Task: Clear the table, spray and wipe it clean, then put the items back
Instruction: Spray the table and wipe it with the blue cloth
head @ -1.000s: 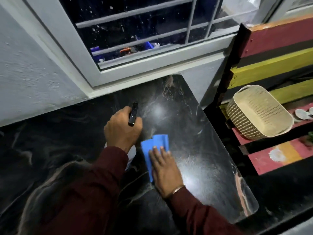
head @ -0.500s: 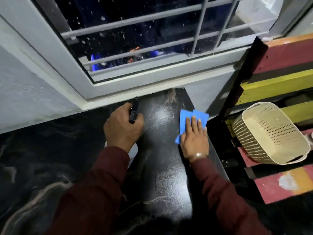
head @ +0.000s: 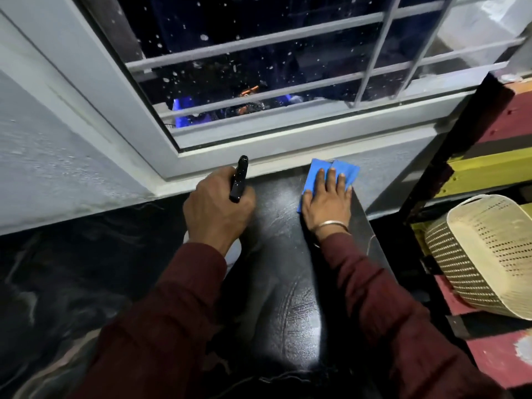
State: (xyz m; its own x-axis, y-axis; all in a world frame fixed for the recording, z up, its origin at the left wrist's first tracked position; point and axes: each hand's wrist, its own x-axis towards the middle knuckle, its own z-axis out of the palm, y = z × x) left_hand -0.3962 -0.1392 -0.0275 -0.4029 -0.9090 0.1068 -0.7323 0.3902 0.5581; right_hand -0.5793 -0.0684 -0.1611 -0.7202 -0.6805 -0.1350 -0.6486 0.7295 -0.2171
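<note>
The right hand (head: pixel 326 204) lies flat, fingers spread, pressing a folded bright-blue cleaning cloth (head: pixel 334 174) onto the glossy black marbled stone desk (head: pixel 276 214). The cloth sits at the far right corner of the desk, its front edge touching the grey wall under the window. The left hand (head: pixel 216 208) is curled tight around the neck of a spray bottle with a black trigger head (head: pixel 239 180); the trigger sticks up past the knuckles, and a bit of the white body (head: pixel 233 250) shows below the wrist. Whether the bottle stands on the desk or is held just above it I cannot tell.

The step in hand looks like the wiping one: nothing but the bottle and cloth is on the visible desk, and the surface shines as if wet, with faint curved streaks nearer the person. The next move probably calls for drawing the cloth back from the corner along the right edge with steady downward pressure, keeping it from slipping off the edge, which is just beside the little finger. The darker left stretch of the desk may still need a pass, perhaps another spray first. Putting the items back is not yet begun.

By count: two hands, both in dark red sleeves; one thin metal bangle (head: pixel 331 225) on the right wrist; one cloth; one spray bottle. Off to the right, apart from the desk, one cream perforated plastic basket (head: pixel 486 254) rests tilted on a striped red-and-yellow painted wooden bench (head: pixel 489 168). One barred window (head: pixel 288 67) faces the desk.
</note>
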